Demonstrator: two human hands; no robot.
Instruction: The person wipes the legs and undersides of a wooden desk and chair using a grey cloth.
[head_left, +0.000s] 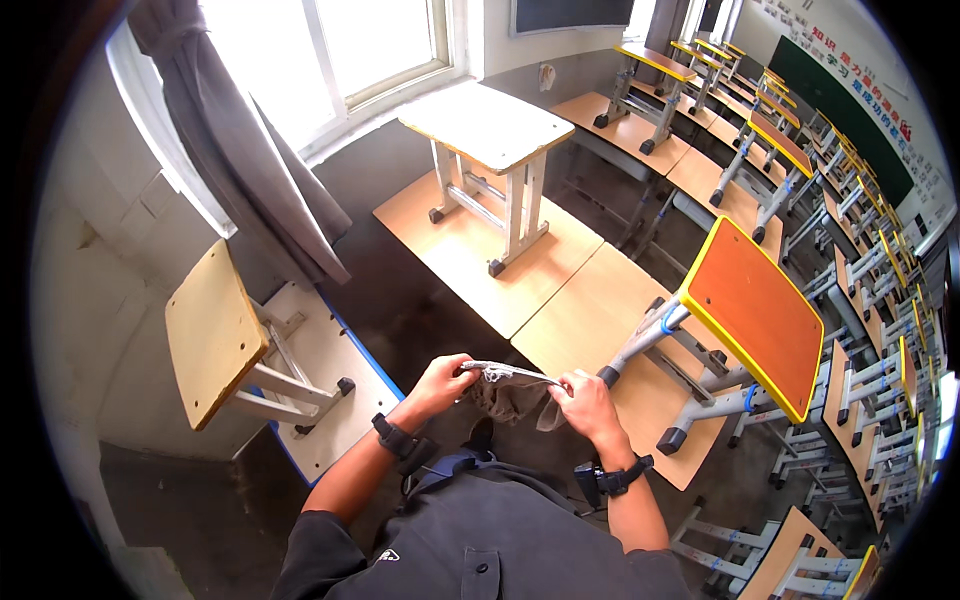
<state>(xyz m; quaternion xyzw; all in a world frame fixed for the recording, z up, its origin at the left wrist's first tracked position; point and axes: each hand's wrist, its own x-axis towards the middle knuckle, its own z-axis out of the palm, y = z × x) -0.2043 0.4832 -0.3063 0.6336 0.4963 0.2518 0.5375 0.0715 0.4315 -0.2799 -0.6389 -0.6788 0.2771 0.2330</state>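
A greyish-brown cloth (510, 401) with a pale, frayed upper edge hangs between my two hands in front of my body. My left hand (442, 382) pinches one end of that edge, and my right hand (589, 401) grips the other, so the edge is stretched nearly straight. Beyond the cloth, a stool with a pale seat (487, 124) stands upright on a wooden desk top (465, 232). Right of my right hand, a stool with an orange seat and yellow rim (754, 315) rests on the adjoining desk top (592, 300).
At the left, a worn stool (217, 337) stands on a white, blue-edged desk (300, 450) by the wall. A grey curtain (240, 150) hangs beside the window. Rows of desks bearing stools reach towards a dark green board (832, 112) at the upper right.
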